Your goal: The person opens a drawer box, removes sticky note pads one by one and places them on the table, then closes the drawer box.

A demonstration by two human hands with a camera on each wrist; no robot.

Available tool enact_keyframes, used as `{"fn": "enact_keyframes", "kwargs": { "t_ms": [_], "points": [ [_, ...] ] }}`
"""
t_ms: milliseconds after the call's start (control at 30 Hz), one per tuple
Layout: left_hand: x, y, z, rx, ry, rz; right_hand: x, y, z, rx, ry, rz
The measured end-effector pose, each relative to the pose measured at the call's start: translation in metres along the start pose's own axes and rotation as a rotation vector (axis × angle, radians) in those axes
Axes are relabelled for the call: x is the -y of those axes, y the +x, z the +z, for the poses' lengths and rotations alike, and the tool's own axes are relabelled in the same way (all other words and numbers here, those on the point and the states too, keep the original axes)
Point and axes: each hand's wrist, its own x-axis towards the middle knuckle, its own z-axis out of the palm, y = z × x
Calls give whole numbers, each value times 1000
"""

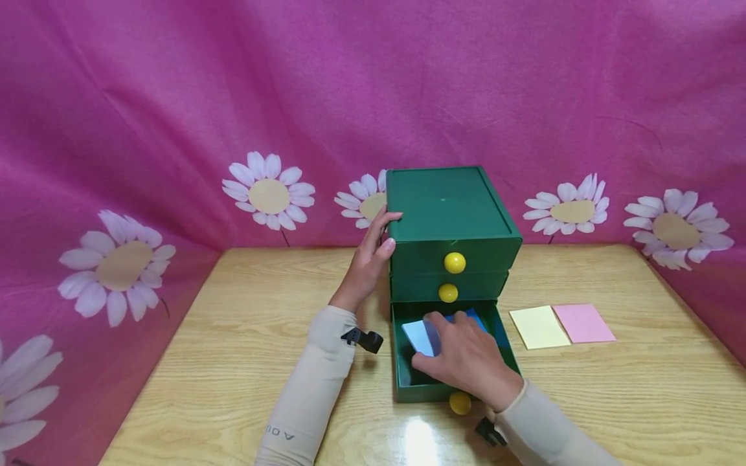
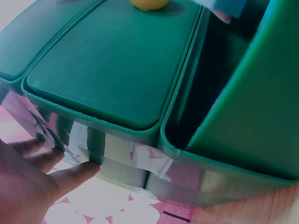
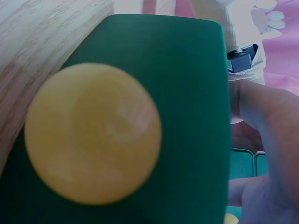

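A green drawer cabinet [image 1: 449,204] with yellow knobs stands on the table, its bottom drawer [image 1: 428,393] pulled out. My left hand [image 1: 368,262] rests against the cabinet's left side, fingers extended along it in the left wrist view. Inside the open drawer, my right hand [image 1: 469,356] pinches a light blue sticky-note pad [image 1: 415,335] between thumb and fingers. A darker blue pad [image 1: 479,320] lies behind that hand, partly hidden. In the right wrist view the drawer's yellow knob [image 3: 93,135] and front cover most of the right hand's work.
To the right of the drawer, a pale yellow sticky-note pad [image 1: 539,327] and a pink one [image 1: 585,323] lie side by side on the wooden table [image 1: 233,362]. A magenta cloth with daisies [image 1: 408,84] hangs behind and at both sides.
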Motion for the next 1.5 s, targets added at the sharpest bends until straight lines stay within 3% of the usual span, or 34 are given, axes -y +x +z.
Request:
{"fn": "enact_keyframes", "kwargs": {
  "t_ms": [167,400,500,1133,1500],
  "points": [
    [-5,0,0,4,-7,-11,-2,-4,-2,-16,-4,-7],
    [-37,-6,0,20,-3,-32,-8,-10,-6,-40,-11,-16],
    [-40,-7,0,21,-1,-36,-9,-12,-8,-50,-18,-22],
    [-39,-9,0,21,1,5,-26,-31,-27,-57,11,8],
    [-37,-8,-1,30,-19,21,-47,-37,-41,-64,9,58]
  ]
}}
